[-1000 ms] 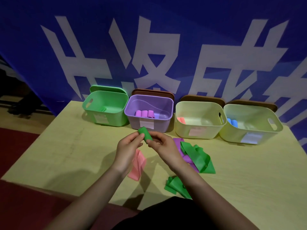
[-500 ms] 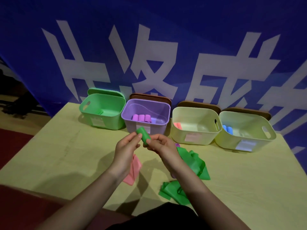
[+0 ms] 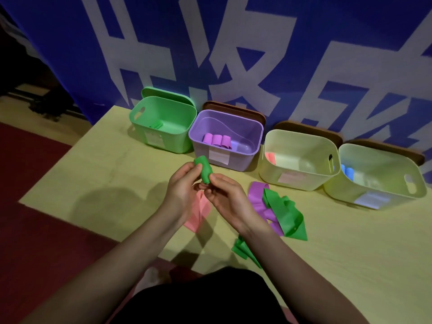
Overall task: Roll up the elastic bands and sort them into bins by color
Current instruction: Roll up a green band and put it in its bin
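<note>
A rolled green band (image 3: 203, 170) is pinched between the left hand (image 3: 181, 190) and right hand (image 3: 225, 195), near the purple bin (image 3: 243, 163).

My pale yellow wooden table (image 3: 98, 183) carries four plastic bins along the upper frame: green (image 3: 163, 139), purple (image 3: 224, 157), two cream (image 3: 299, 176); loose green (image 3: 285, 213), purple (image 3: 256, 195) and pink bands (image 3: 198, 213) lie centre.
</note>
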The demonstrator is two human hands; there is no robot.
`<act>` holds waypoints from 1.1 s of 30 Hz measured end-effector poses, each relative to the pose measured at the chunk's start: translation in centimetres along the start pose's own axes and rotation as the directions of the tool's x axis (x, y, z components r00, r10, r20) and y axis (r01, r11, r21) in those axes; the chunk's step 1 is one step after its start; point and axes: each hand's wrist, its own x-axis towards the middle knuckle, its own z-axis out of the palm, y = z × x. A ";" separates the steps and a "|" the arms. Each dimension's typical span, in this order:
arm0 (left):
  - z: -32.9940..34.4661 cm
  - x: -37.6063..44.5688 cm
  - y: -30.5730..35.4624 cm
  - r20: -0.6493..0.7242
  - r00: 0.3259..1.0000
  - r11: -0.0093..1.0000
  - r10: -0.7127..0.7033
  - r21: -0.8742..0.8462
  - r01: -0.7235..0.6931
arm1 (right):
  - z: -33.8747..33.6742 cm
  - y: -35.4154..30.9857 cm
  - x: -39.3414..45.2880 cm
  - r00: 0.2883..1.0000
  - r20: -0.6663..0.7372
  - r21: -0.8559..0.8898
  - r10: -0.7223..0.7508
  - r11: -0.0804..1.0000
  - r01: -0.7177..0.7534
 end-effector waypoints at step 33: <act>-11.6 22.9 9.7 0.198 0.980 0.948 -0.019 0.315 -0.045 | 10.6 0.0 22.4 0.849 -0.174 -0.821 -0.499 0.550 0.155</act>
